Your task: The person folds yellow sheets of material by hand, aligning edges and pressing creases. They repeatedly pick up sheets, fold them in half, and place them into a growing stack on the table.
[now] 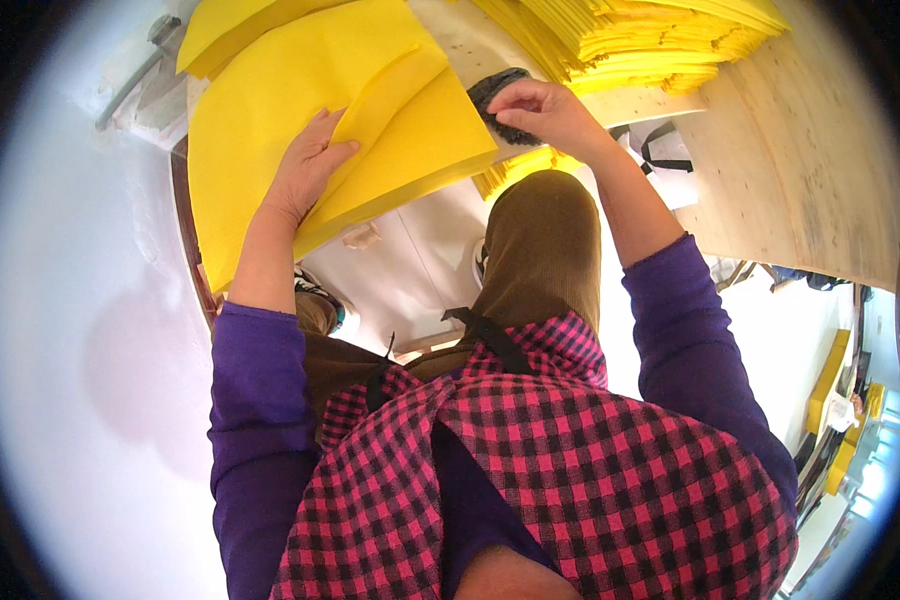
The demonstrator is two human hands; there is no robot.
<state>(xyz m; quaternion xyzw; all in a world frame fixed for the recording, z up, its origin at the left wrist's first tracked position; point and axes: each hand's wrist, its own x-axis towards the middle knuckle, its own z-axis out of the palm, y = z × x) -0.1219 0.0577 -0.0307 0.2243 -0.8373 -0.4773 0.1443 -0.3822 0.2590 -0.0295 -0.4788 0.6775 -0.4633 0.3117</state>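
A stack of yellow felt-like sheets (260, 120) lies in front of me, its near edge sticking out over the table. My left hand (308, 170) grips the lifted edge of the top sheet, with the thumb on one side and the fingers partly hidden behind the raised flap (390, 95). To the right of the stack sits a dark grey, rough-textured pad (510, 132). My right hand (550, 118) is over this pad, thumb and fingertips pinched together. Whether anything small is between those fingertips I cannot make out.
More yellow sheets (650, 50) are piled at the far right. A light plywood panel (800, 150) stands to my right, and a white wall (80, 330) runs along my left. My knee (545, 225) is close under the table edge.
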